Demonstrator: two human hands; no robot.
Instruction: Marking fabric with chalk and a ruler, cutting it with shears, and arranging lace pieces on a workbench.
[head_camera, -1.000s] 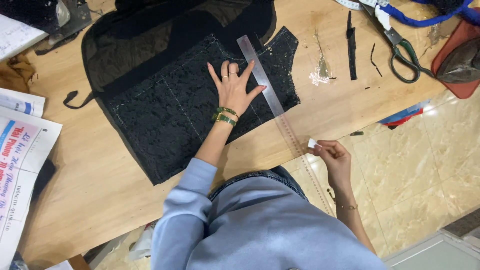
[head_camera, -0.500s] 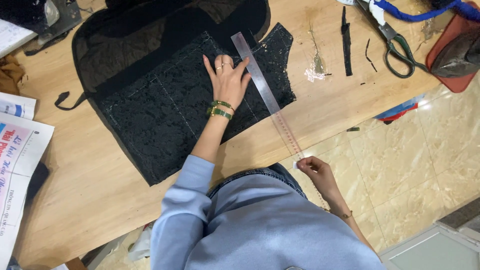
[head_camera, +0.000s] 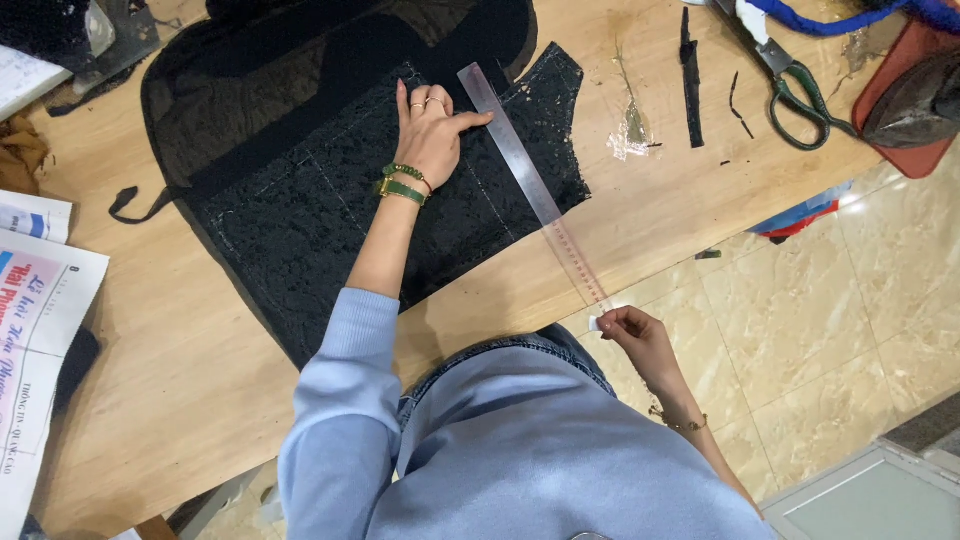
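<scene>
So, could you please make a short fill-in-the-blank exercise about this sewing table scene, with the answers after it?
1. The left hand lies flat on the ____ lace fabric.
2. The long metal ____ lies slanted across the fabric's edge and the wooden table.
3. The right hand pinches a small ____ piece of chalk near the ruler's lower end.
4. The scissors on the table have ____ handles.

Missing words: black; ruler; white; green
</scene>
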